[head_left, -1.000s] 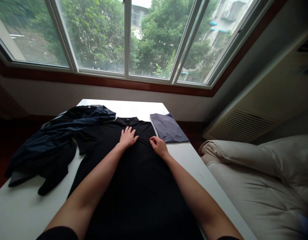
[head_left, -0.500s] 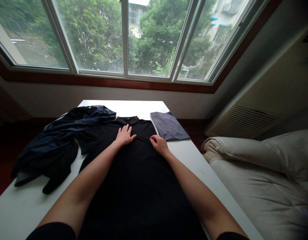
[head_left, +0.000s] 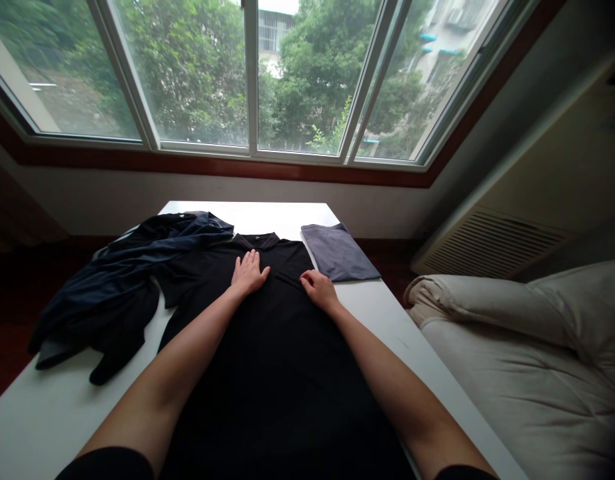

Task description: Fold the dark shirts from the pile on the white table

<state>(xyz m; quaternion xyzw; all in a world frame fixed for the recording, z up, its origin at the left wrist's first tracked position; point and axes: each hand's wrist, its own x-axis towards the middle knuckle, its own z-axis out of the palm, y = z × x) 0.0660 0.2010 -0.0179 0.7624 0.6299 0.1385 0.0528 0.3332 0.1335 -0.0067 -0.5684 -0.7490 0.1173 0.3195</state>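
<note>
A black T-shirt (head_left: 282,373) is spread over the white table (head_left: 412,347), its collar toward the window. My left hand (head_left: 248,272) lies flat on the chest of the shirt just below the collar, fingers stretched out. At the shirt's right edge, near the shoulder, my right hand (head_left: 318,288) has its fingers curled and pinched on the black cloth. The right sleeve seems folded in over the chest; dark cloth hides the exact fold. The left sleeve reaches out toward a heap of dark clothes (head_left: 132,267).
A folded grey garment (head_left: 340,252) lies at the table's far right, close to my right hand. The dark heap hangs over the table's left edge. Right of the table stands a beige sofa (head_left: 512,347). Beyond the table's far end are a wall and a window (head_left: 302,80).
My left hand has shifted very slightly on the shirt. My right hand keeps its place at the shirt's edge; the view has moved a little.
</note>
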